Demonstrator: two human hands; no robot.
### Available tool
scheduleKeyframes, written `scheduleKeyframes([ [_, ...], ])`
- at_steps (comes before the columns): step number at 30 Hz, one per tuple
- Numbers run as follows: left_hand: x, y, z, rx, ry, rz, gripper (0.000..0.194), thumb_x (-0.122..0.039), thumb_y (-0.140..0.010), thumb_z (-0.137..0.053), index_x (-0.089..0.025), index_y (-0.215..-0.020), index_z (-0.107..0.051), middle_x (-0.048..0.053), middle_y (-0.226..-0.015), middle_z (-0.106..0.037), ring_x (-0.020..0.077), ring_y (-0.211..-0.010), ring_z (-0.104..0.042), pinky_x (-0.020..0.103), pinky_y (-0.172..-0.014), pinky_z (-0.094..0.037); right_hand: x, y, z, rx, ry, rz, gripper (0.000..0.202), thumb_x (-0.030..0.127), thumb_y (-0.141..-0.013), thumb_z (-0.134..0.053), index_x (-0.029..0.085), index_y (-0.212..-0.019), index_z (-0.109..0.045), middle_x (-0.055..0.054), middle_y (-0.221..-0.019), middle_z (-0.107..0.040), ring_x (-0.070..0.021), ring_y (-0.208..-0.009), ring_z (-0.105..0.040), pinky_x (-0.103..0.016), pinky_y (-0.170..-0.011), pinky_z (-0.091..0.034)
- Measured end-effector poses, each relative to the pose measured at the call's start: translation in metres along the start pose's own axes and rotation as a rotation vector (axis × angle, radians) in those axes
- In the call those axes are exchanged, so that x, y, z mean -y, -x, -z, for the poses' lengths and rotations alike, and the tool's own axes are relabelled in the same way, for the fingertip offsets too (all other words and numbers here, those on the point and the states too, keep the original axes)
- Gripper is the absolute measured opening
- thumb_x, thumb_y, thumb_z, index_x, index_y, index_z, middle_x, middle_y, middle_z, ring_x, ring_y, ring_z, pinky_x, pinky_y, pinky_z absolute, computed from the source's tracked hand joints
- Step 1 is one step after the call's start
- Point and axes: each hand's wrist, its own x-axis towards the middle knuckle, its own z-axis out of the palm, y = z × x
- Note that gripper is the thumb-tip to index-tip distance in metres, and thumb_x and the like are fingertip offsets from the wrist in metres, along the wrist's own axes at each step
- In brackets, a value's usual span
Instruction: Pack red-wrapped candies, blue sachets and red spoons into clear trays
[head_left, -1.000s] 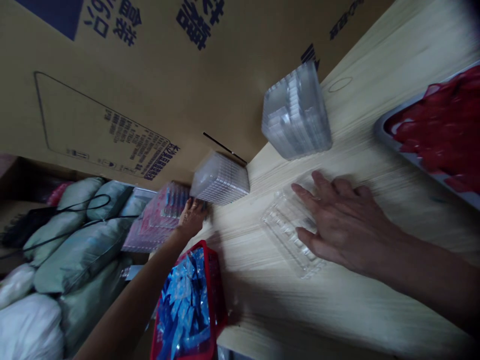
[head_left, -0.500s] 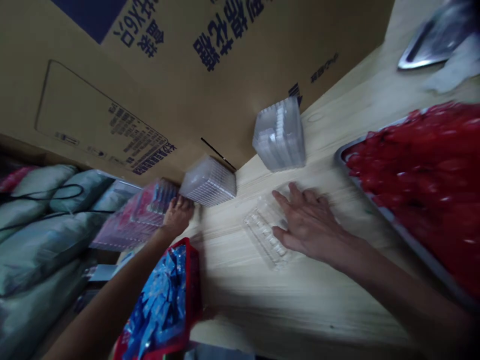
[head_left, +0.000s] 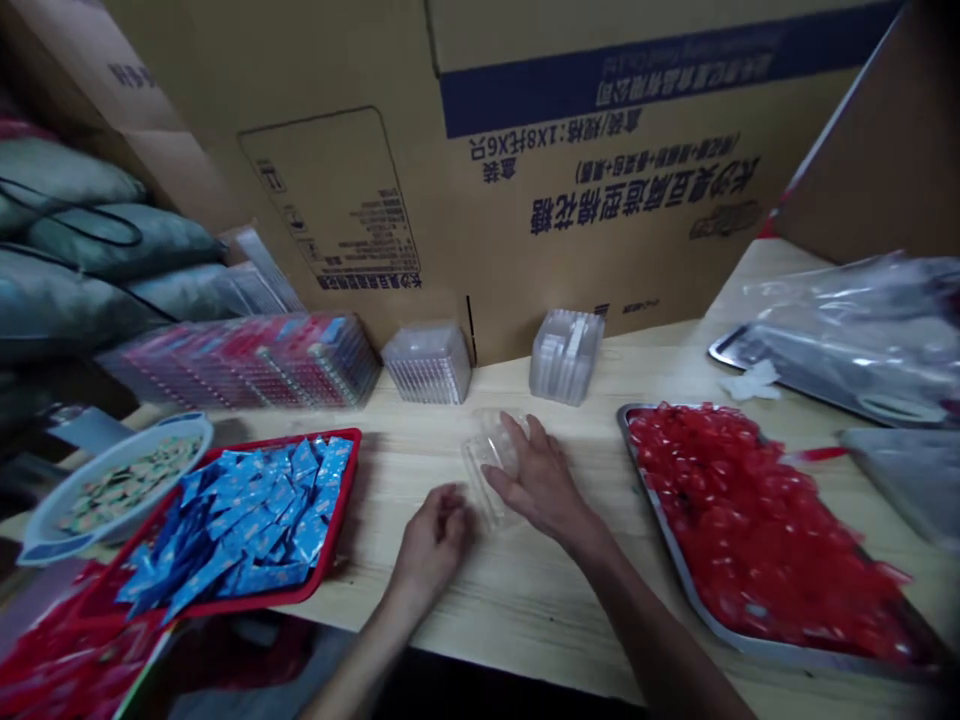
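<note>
A clear plastic tray [head_left: 480, 465] lies on the pale wooden table in front of me. Over its right side rests my right hand [head_left: 536, 475], fingers spread and touching it. My left hand [head_left: 437, 530] is just left of the tray's near end, its fingers curled and blurred; whether anything is in them cannot be made out. Behind are a stack of clear trays [head_left: 429, 365] and a second clear stack [head_left: 567, 357]. Filled pink and red packs [head_left: 262, 360] stand in a row at the left.
A red basket [head_left: 352, 470] holds blue sachets, beside a pale bowl [head_left: 199, 425] of small pieces. On the right, a metal tray [head_left: 671, 535] holds red items. A large cardboard box [head_left: 450, 250] stands behind; plastic bags [head_left: 862, 300] lie at the back right.
My left hand has moved away from the filled packs and stack toward the clear tray. My right hand stays over the tray. The camera view has turned and now takes in more of the table.
</note>
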Motion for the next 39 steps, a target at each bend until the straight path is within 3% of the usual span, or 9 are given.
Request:
scheduleKeyframes([
  [3,-0.004,-0.032,-0.023,-0.118,-0.312,-0.023,0.057,-0.038,-0.09,-0.055,-0.01,-0.138,-0.044,0.02,-0.127,-0.06,0.0293,-0.117,-0.059,0.04,-0.098,-0.047,0.002,-0.002,0.002,-0.039,0.123,-0.131,0.075,0.052,-0.091,-0.052,0.021,-0.156,-0.029,-0.021,-0.154,-0.035,-0.0377,-0.134,-0.043,-0.048,-0.105,-0.037],
  [6,-0.013,-0.058,-0.031,-0.073,-0.545,0.017,0.036,-0.031,-0.093,-0.049,-0.013,-0.124,-0.055,0.018,-0.118,-0.063,0.0293,-0.112,-0.061,0.039,-0.093,-0.048,-0.016,-0.003,-0.002,-0.066,0.32,-0.328,0.072,0.056,-0.092,-0.049,0.024,-0.154,-0.033,-0.026,-0.153,-0.031,-0.044,-0.126,-0.048,-0.056,-0.096,-0.04],
  [11,-0.01,-0.074,-0.018,-0.029,-0.628,0.063,0.023,-0.018,-0.094,-0.04,-0.014,-0.101,-0.061,0.016,-0.105,-0.067,0.0278,-0.1,-0.066,0.036,-0.081,-0.048,-0.043,0.008,-0.012,-0.008,0.418,-0.373,0.059,0.049,-0.101,-0.031,0.024,-0.154,-0.033,-0.025,-0.158,-0.027,-0.0436,-0.141,-0.033,-0.058,-0.103,-0.034],
  [15,-0.004,-0.065,-0.004,-0.052,-0.575,0.09,0.024,-0.01,-0.091,-0.037,-0.014,-0.101,-0.059,0.018,-0.102,-0.067,0.0289,-0.096,-0.067,0.038,-0.078,-0.047,-0.016,0.028,-0.021,-0.18,0.351,-0.275,0.058,0.038,-0.099,-0.036,0.012,-0.151,-0.037,-0.028,-0.158,-0.025,-0.0433,-0.147,-0.022,-0.062,-0.108,-0.028],
  [20,0.003,-0.046,0.009,-0.201,0.154,0.053,0.022,-0.025,-0.09,-0.054,-0.018,-0.111,-0.054,0.005,-0.085,-0.067,0.0216,-0.079,-0.067,0.033,-0.073,-0.051,0.033,0.049,-0.051,-0.072,-0.083,-0.07,0.062,0.033,-0.098,-0.037,0.012,-0.155,-0.026,-0.023,-0.161,-0.023,-0.0352,-0.149,-0.023,-0.056,-0.112,-0.033],
  [24,0.008,-0.037,0.026,-0.03,0.991,0.31,0.037,-0.018,-0.071,-0.079,-0.013,-0.104,-0.064,0.004,-0.086,-0.07,0.015,-0.074,-0.067,0.026,-0.072,-0.055,0.04,0.047,-0.06,-0.097,-0.427,-0.04,0.059,0.025,-0.097,-0.035,0.013,-0.154,-0.028,-0.019,-0.154,-0.038,-0.0274,-0.143,-0.035,-0.047,-0.113,-0.037],
  [28,0.012,-0.034,0.038,0.044,1.22,0.447,0.021,-0.008,-0.068,-0.079,-0.011,-0.086,-0.07,0.006,-0.086,-0.073,0.0149,-0.074,-0.069,0.025,-0.071,-0.059,0.037,0.042,-0.051,-0.147,-0.65,-0.015,0.06,0.016,-0.09,-0.043,0.021,-0.15,-0.038,-0.01,-0.138,-0.054,-0.0211,-0.125,-0.052,-0.039,-0.105,-0.045],
  [34,0.022,-0.042,0.028,-0.027,0.944,0.377,0.021,-0.023,-0.073,-0.078,-0.011,-0.086,-0.066,0.009,-0.083,-0.071,0.0189,-0.074,-0.07,0.029,-0.069,-0.058,0.021,0.038,-0.026,-0.163,-0.19,-0.095,0.062,0.019,-0.091,-0.047,0.024,-0.152,-0.036,-0.016,-0.154,-0.037,-0.031,-0.138,-0.039,-0.052,-0.109,-0.037],
  [39,0.027,-0.045,0.023,-0.315,0.018,0.025,0.048,-0.035,-0.083,-0.066,-0.011,-0.123,-0.06,0.021,-0.129,-0.061,0.0367,-0.126,-0.053,0.054,-0.105,-0.044,-0.022,0.038,-0.011,-0.1,0.33,-0.277,0.052,0.028,-0.097,-0.041,0.024,-0.149,-0.044,-0.019,-0.158,-0.032,-0.0421,-0.146,-0.025,-0.063,-0.106,-0.032],
])
